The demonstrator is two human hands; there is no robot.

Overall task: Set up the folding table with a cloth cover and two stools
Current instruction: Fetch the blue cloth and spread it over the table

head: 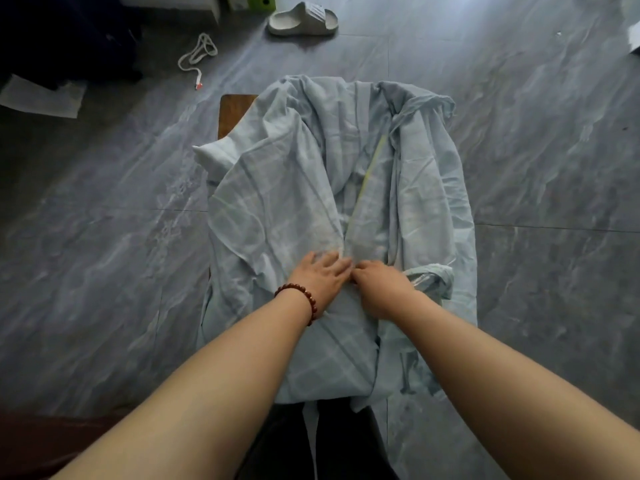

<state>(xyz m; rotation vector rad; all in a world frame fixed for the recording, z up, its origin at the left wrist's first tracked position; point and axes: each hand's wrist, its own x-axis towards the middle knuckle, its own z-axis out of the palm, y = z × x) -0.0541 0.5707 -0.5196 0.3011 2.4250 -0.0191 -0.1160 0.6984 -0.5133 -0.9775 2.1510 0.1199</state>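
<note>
Pale blue cloth [294, 188] lies rumpled over bench [233, 112], one brown corner bare. Left hand [320, 275] flat on cloth, fingers straight. Right hand [381, 285] beside it, fingers curled, pinching a fold.

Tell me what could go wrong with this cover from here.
1. The cloth lies bunched, with the table bare at its far left corner; pulling where the right hand pinches and the left hand presses may skew it further.
2. The cord and slipper on the floor could trip the person moving about.
</note>
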